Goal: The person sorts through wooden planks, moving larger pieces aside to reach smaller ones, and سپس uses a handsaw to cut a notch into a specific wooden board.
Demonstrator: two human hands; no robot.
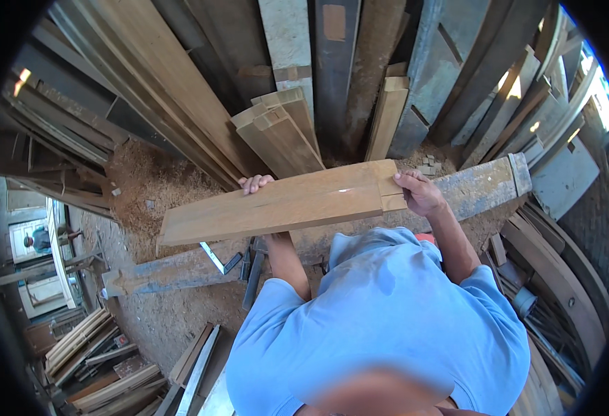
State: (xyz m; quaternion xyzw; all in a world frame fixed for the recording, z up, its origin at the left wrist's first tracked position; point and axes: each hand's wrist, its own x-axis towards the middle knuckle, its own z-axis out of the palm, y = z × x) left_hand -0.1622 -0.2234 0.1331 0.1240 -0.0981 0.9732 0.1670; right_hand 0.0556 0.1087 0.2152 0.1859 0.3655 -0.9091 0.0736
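Across the front of me lies a planed wooden board (276,204), raised above a long worn plank bench (477,187). Its right end has a narrower stepped section, with a line across the face beside it. My left hand (256,184) grips the board from beneath; only its fingertips show, curled over the far edge, while the palm is hidden. At the stepped end, my right hand (422,193) is closed on the board with thumb and fingers. A try square (214,258) with a bright blade rests on the bench, next to dark hand tools (252,270) near my left forearm.
Behind the bench, several short timbers (280,135) lean against tall upright planks (332,69). Wood shavings (145,180) cover the ground at left. Stacked lumber (86,347) lies at lower left, and curved boards (561,277) at right. Another person (41,240) is far off at left.
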